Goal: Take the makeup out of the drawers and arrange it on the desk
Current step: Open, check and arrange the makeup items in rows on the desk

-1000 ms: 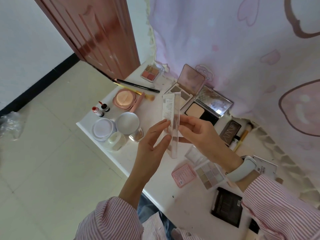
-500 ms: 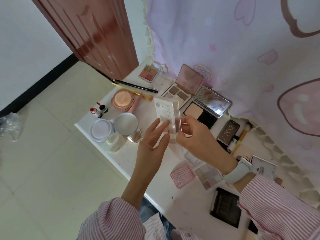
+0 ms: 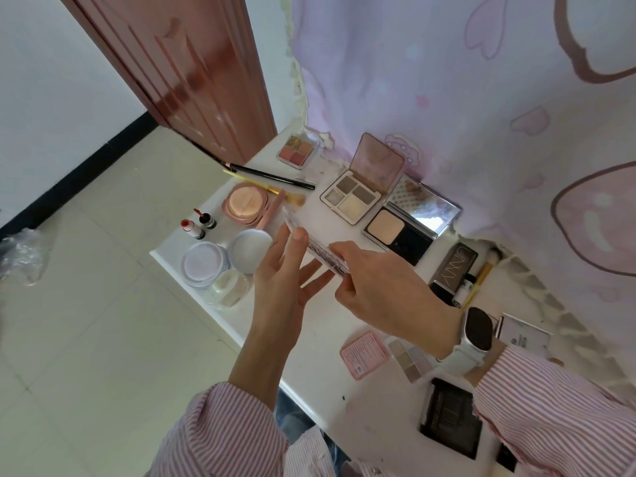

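Both hands are up over the middle of the white desk (image 3: 309, 339). Right hand (image 3: 382, 290) pinches the near end of a clear plastic case (image 3: 316, 249), fingers curled around it, a white smartwatch (image 3: 473, 333) on that wrist. Left hand (image 3: 285, 270) is spread, fingers straight, thumb tip touching the case's far side and fingertips under it. The case lies tilted, edge-on, running from centre frame toward the upper left, held above the desk. Behind it, a four-pan eyeshadow palette (image 3: 351, 197) stands open just beside an open powder compact (image 3: 399, 232) with its mirror raised. Left of the hands: a pink cushion compact (image 3: 244, 206), two round white jars (image 3: 203, 263), two small red-tipped bottles (image 3: 198, 225). Lower right of centre, a pink card (image 3: 364, 354) touches a pale eyeshadow palette (image 3: 411, 358).
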